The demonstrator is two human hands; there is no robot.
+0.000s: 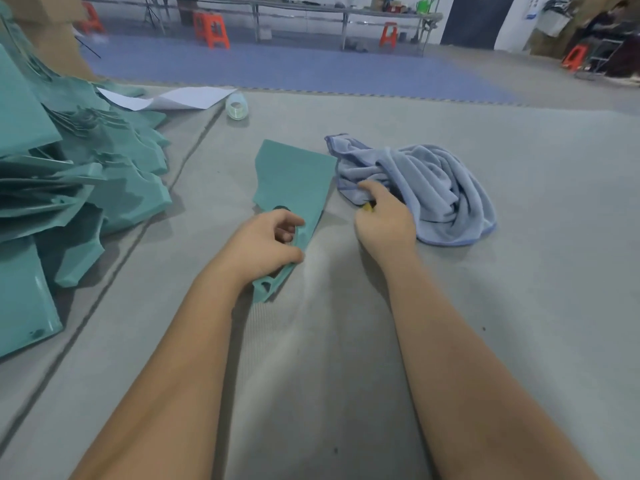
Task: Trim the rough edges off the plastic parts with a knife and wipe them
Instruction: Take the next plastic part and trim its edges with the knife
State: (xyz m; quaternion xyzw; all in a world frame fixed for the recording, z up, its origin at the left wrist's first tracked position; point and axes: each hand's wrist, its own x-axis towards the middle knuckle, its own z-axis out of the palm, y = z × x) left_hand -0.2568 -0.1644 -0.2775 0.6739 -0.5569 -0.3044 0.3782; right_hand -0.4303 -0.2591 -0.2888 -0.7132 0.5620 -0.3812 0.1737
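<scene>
Gripping the narrow near end of 1 teal plastic part (294,174), your left hand (266,242) has its fingers curled over the top edge and the thumb underneath, so the piece is pinched between them. That part lies flat on the grey mat (450,341) in front of you, its wide end pointing away and nearly touching the blue cloth (433,188).

Your right hand (384,220) rests at the near left edge of that crumpled cloth, fingers curled together around a small yellow object (367,206) that only peeks out near the thumb; you cannot tell from this view whether it is the knife. The forefinger reaches onto the cloth's folds.

To your left, a large pile of teal parts (76,174) sits stacked loosely on the mat, well apart from the piece you hold. Beyond it lies a white sheet of paper (173,98), with a clear tape roll (236,105) just beside its right corner. Orange stools (211,29) and long tables (311,8) stand on the floor far behind.
</scene>
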